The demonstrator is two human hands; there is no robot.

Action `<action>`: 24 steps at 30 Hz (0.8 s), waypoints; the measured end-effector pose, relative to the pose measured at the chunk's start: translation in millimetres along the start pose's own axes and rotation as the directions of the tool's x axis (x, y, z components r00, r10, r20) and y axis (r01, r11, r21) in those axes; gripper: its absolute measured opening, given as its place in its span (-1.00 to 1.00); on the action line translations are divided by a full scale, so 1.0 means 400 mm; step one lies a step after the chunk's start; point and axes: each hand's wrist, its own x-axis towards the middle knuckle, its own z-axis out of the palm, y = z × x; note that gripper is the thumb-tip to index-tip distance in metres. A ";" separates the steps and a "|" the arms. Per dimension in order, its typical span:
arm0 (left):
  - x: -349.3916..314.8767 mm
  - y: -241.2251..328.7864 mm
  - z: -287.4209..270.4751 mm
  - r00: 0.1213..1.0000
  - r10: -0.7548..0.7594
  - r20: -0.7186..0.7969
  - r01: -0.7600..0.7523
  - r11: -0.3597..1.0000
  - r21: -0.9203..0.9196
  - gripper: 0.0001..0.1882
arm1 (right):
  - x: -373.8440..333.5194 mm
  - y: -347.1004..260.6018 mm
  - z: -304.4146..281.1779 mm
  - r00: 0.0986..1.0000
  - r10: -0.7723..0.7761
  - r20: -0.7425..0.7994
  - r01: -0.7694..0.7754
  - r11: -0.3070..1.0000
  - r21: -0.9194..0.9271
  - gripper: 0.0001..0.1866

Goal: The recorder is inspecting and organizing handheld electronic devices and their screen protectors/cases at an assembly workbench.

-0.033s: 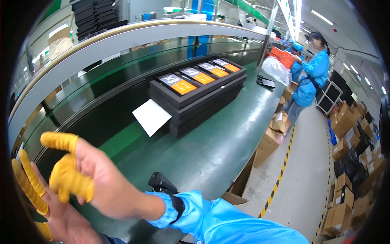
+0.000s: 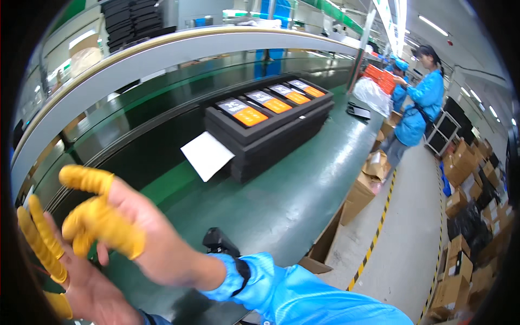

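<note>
My right hand [image 2: 130, 225], in a blue sleeve with a black wrist strap [image 2: 242, 275], reaches in front of my left hand. Yellow finger cots [image 2: 86, 179] cover its fingers: one points left, the others bend below it with a gap between. Nothing shows in its grasp. My left hand [image 2: 89, 290] is at the lower left edge, its yellow-capped fingers stretched upward; the right hand partly covers it. Beyond both hands a stack of black foam trays [image 2: 281, 135] rests on the green work surface [image 2: 271, 211]. Several flat orange-and-grey pieces [image 2: 242, 111] sit in the top tray's slots.
A white sheet [image 2: 207, 156] sticks out at the stack's near end. A black device [image 2: 219, 242] stands by my right wrist. Farther off are a dark flat object [image 2: 358, 110], a clear plastic bag [image 2: 372, 96] and a person in blue [image 2: 420, 103]. Cartons [image 2: 360, 197] line the bench's right side.
The bent fingers of my right hand have shifted slightly. The whole scene sits a little farther right in the picture. The tray stack looks unchanged.
</note>
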 end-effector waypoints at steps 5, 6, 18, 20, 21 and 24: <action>0.005 -0.005 -0.003 0.954 0.275 0.120 -0.128 0.734 -0.667 0.11 | 0.012 -0.043 0.005 0.958 0.067 0.279 -0.213 0.819 0.533 -0.11; -0.002 -0.008 0.023 0.978 0.165 0.128 -0.039 0.750 -0.661 0.10 | 0.012 -0.045 -0.023 0.963 0.080 0.256 -0.213 0.810 0.547 -0.09; 0.004 -0.004 0.000 0.926 -0.269 0.266 0.378 0.630 -0.678 -0.06 | 0.015 -0.024 -0.025 0.947 0.122 0.298 -0.270 0.805 0.529 -0.02; 0.010 -0.010 -0.009 0.922 -0.235 0.308 0.387 0.620 -0.683 -0.06 | 0.015 -0.018 -0.023 0.945 0.126 0.302 -0.278 0.796 0.538 -0.02; 0.013 -0.011 -0.016 0.922 -0.236 0.305 0.385 0.622 -0.682 -0.06 | 0.015 -0.014 -0.020 0.943 0.128 0.306 -0.284 0.788 0.546 -0.01; 0.015 -0.022 -0.011 0.882 -0.243 0.404 0.469 0.532 -0.705 -0.04 | 0.017 -0.011 -0.031 0.930 0.117 0.348 -0.284 0.830 0.480 -0.01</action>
